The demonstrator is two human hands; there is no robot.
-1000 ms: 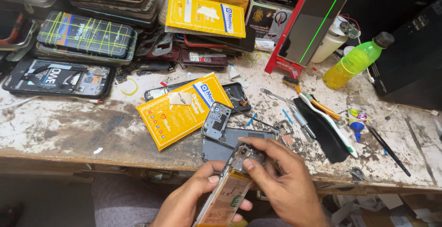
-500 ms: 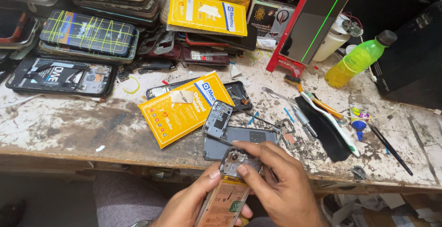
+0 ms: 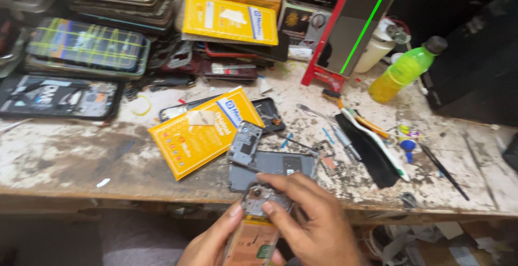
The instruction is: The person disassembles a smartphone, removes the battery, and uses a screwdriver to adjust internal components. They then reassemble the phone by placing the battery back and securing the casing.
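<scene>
My left hand holds an opened phone from below, its orange-tan insides facing up. My right hand rests over the phone's top end, fingertips pinching a small grey cover piece near the camera area. Both hands hover just in front of the workbench edge. Right behind them on the bench lie a grey phone back panel and a smaller grey frame part.
A yellow flat box lies left of the parts, another yellow box at the back. Stacked phone cases fill the far left. A green-yellow bottle, a red-and-black stand, brushes and tools sit right.
The phone and both hands have shifted slightly lower and closer to the bench edge; my right fingers keep working at the phone's top end. The view drifted a little.
</scene>
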